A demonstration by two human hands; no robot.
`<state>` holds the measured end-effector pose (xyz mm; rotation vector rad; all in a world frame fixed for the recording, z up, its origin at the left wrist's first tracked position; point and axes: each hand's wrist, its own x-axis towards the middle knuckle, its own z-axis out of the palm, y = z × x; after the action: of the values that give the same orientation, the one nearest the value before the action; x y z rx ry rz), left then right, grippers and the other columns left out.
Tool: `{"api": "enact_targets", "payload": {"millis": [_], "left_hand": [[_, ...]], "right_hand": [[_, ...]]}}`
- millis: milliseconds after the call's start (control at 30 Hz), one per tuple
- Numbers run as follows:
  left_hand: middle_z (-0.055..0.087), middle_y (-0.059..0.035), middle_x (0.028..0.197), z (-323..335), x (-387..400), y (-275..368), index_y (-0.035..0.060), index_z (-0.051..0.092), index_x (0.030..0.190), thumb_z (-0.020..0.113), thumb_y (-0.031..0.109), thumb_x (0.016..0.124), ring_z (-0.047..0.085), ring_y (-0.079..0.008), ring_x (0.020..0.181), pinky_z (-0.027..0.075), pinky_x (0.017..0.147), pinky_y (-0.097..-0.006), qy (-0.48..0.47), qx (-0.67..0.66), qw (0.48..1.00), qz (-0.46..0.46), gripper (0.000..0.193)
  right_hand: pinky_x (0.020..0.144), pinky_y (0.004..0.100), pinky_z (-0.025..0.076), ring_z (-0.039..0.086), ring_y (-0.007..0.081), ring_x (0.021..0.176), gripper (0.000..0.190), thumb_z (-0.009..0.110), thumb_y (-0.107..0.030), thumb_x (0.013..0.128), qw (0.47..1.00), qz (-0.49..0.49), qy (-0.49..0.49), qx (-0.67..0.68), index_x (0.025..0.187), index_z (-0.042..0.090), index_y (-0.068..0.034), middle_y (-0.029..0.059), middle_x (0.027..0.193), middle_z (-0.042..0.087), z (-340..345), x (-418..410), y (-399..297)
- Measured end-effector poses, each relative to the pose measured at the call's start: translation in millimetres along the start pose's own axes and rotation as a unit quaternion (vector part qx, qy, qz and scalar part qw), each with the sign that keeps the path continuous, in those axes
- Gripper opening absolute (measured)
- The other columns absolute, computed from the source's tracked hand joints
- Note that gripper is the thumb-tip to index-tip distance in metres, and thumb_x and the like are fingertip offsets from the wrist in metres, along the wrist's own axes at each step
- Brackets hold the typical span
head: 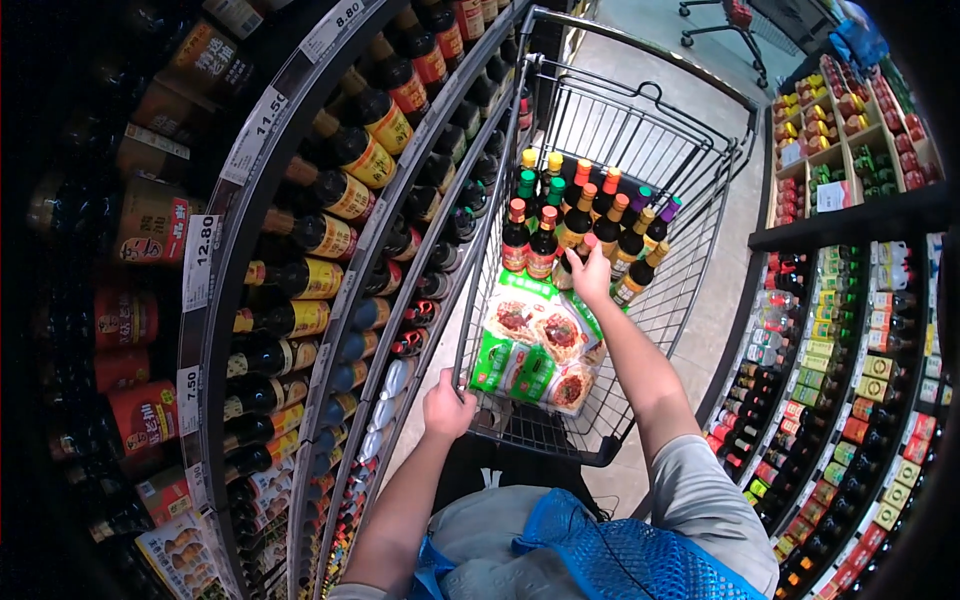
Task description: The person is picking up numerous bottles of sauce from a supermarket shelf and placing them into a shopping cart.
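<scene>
In front of me stands a black wire shopping cart [694, 289]. My left hand [448, 407] is closed around the cart's near left rim. Inside the cart, my right hand [590, 277] grips a dark sauce bottle [562, 271] with a pink-red cap, near its neck. Several other dark bottles stand upright in rows around it, among them a red-labelled bottle [541, 255], an orange-capped bottle [576, 217] and a purple-capped bottle [664, 217]. Nearer to me, green and white noodle packages [551, 337] with pictures of sauced noodles lie in the cart.
Tall shelves of sauce bottles [322, 236] with price tags run close along the cart's left side. On the right, more shelves [817, 360] hold bottles and jars below a sloped jar display [832, 142]. Another cart [731, 30] stands on the floor [630, 37] farther ahead.
</scene>
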<state>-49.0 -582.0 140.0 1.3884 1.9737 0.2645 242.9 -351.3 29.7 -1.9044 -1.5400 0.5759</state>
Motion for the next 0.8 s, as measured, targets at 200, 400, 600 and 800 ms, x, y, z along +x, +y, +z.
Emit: {"api": "enact_targets", "payload": {"millis": [200,400,600,800], "left_hand": [[0.071,-0.0179,0.086,-3,-1,2,0.0089,0.054,0.111,0.063,0.015,0.082,0.069,-0.0414,0.083,0.054,0.077,-0.0529,-0.005,-0.001,1.0,-0.016,0.031],[0.071,-0.0181,0.088,-1,0,0,0.0102,0.055,0.111,0.063,0.016,0.082,0.069,-0.0412,0.084,0.054,0.079,-0.0527,-0.012,0.01,0.999,-0.038,0.031],[0.072,-0.0194,0.091,-4,1,6,0.0093,0.055,0.115,0.062,0.016,0.082,0.07,-0.0412,0.087,0.055,0.082,-0.052,-0.017,-0.005,0.999,-0.026,0.035],[0.071,-0.0211,0.089,-1,-1,-13,0.0076,0.053,0.12,0.063,0.014,0.081,0.069,-0.0432,0.086,0.055,0.08,-0.0524,-0.034,-0.024,0.999,-0.019,0.041]], "right_hand": [[0.078,0.0543,0.053,0.068,0.048,0.088,0.057,0.072,-0.042,0.089,0.998,0.038,-0.041,-0.025,0.118,0.053,0.003,0.0306,0.091,0.069,11,12,-2],[0.078,0.0542,0.054,0.069,0.0464,0.089,0.056,0.072,-0.046,0.088,0.985,0.087,-0.078,-0.125,0.113,0.052,0.0,0.0288,0.092,0.07,14,18,-23],[0.096,0.0475,0.05,0.064,0.0412,0.112,0.073,0.075,-0.043,0.087,0.993,0.081,-0.053,-0.064,0.135,0.049,0.005,0.0277,0.12,0.066,-3,14,-21],[0.102,0.0444,0.046,0.06,0.0366,0.115,0.052,0.07,-0.035,0.092,0.998,-0.03,0.047,0.014,0.126,0.06,0.003,0.0227,0.122,0.064,-8,-53,-21]]}}
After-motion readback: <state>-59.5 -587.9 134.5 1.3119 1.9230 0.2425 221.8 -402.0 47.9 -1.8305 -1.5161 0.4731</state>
